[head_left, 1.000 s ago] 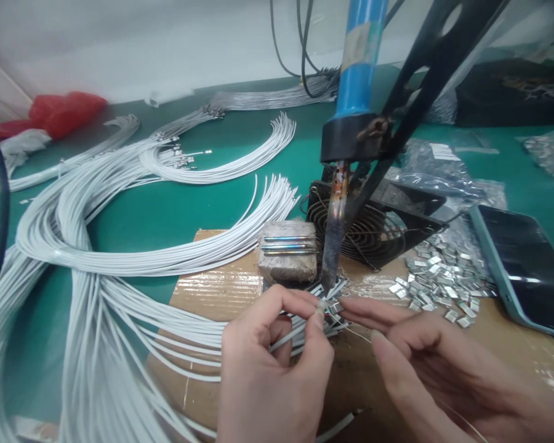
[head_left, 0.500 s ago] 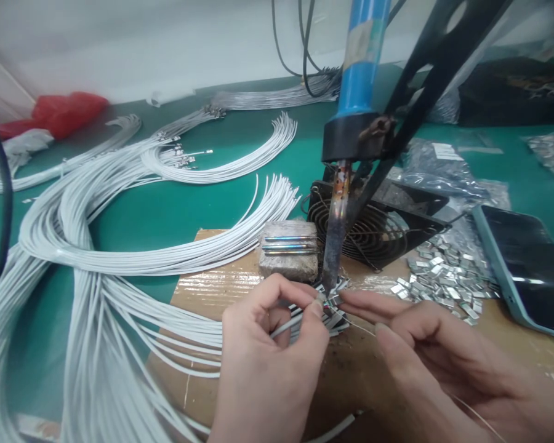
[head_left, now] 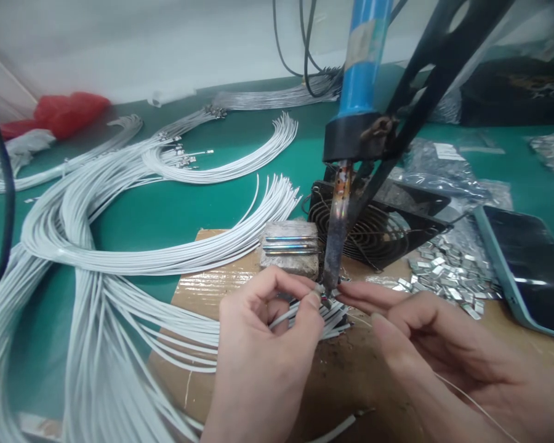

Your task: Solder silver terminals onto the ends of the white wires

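Note:
My left hand (head_left: 268, 351) pinches a white cable (head_left: 284, 316) near its stripped end, where small coloured wires show by the thumb. At that end sits a small metal connector (head_left: 334, 293), directly below the tip of a blue-handled soldering iron (head_left: 336, 246); whether the tip touches it, I cannot tell. My right hand (head_left: 443, 351) has its index fingertip beside the connector. Between its thumb and fingers runs a thin solder wire (head_left: 466, 403), trailing out across the palm. Behind the fingers, more white cable ends (head_left: 335, 320) lie on the brown cardboard (head_left: 203, 289).
A black stand arm (head_left: 425, 86) slants beside the iron. Behind are a grimy block (head_left: 289, 261) carrying shiny rods and a black fan (head_left: 369, 231). Loose metal shells (head_left: 447, 277) and a phone (head_left: 530, 264) lie right. Bundles of white cables (head_left: 166, 261) spread left.
Both hands have shifted slightly left. The cable end has moved a little against the iron tip, and the solder wire's free end sits farther from the tip than before.

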Tool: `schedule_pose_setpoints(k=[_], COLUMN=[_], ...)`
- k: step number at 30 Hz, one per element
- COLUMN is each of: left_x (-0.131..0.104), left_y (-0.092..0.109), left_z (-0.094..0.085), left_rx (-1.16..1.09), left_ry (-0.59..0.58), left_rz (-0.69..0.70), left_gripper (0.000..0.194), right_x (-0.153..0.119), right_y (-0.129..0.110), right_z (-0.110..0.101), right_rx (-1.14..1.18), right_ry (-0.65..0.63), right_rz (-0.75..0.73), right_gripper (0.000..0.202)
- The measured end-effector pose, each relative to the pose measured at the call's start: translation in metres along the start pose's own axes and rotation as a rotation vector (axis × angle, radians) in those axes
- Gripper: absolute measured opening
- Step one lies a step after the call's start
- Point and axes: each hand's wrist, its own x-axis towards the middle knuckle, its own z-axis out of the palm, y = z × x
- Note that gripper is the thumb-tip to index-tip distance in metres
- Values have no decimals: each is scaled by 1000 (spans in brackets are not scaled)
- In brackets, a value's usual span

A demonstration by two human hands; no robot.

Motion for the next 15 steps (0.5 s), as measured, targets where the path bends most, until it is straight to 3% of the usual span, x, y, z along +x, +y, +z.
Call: schedule_pose_setpoints(k=[8,15], left_x=[3,-1], left_y=[-3,0], left_z=[-7,-1], left_rx=[48,-9], left_ry=[-67,13], left_rz=[23,11], left_gripper=[12,13], right_x=[3,2], right_y=[1,-1], right_z=[-2,-1], right_rx=[-17,-1], right_ry=[-9,-16], right_rz=[-54,-6], right_gripper=[27,29])
